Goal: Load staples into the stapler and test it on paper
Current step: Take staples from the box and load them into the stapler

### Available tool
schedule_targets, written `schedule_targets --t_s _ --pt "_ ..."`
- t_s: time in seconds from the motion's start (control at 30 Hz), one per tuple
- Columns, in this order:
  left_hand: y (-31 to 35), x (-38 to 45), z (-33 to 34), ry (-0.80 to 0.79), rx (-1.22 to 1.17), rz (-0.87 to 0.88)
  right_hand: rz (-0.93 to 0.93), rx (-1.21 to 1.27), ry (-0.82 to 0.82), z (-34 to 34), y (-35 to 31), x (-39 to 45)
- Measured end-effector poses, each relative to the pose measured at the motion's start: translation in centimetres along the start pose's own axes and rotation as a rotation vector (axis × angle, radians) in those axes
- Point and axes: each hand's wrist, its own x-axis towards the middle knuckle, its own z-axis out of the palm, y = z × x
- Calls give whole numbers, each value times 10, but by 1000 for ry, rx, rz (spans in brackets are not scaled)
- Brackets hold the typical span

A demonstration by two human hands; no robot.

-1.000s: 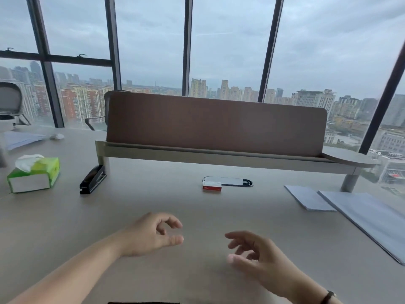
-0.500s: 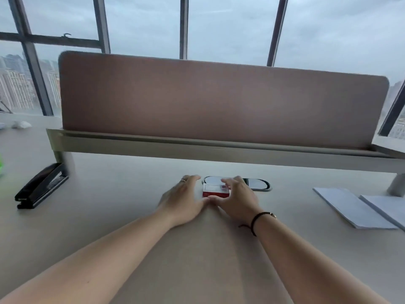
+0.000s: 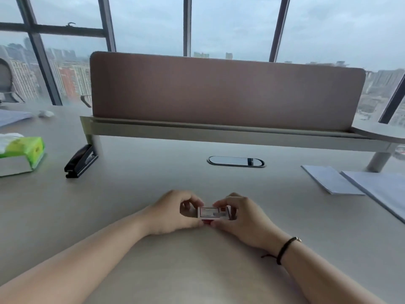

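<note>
A small white and red staple box [image 3: 213,213] is held between both hands just above the desk, in the near middle. My left hand [image 3: 173,212] pinches its left end and my right hand [image 3: 243,218] grips its right end. The black stapler [image 3: 80,161] lies shut at the far left of the desk, well away from both hands. Sheets of white paper [image 3: 333,179] lie at the right, with a larger stack [image 3: 381,191] beside them.
A brown divider panel [image 3: 225,93] on a raised shelf runs across the back. An oval cable cover [image 3: 236,161] sits in the beige desk [image 3: 131,194] beneath it. A green tissue box [image 3: 20,155] stands at the far left.
Both hands reached forward to the staple box by the cable cover, took hold of it, and have drawn it back toward me.
</note>
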Motion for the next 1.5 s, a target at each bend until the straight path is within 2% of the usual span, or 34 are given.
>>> schedule_targets --t_s 0.1,0.23,0.47,0.73,1.5 --pt "6 -43 -5 -90 24 4 16 48 -38 0 -19 -45" --pt "13 -72 -4 -100 56 30 23 78 -34 5 -28 -75" --pt "18 -82 11 16 113 104 -15 188 50 9 -31 -85" --pt "17 -82 14 31 119 136 -42 300 47 14 -27 -83" --pt "15 -88 -5 3 -28 18 6 214 11 4 -20 -89"
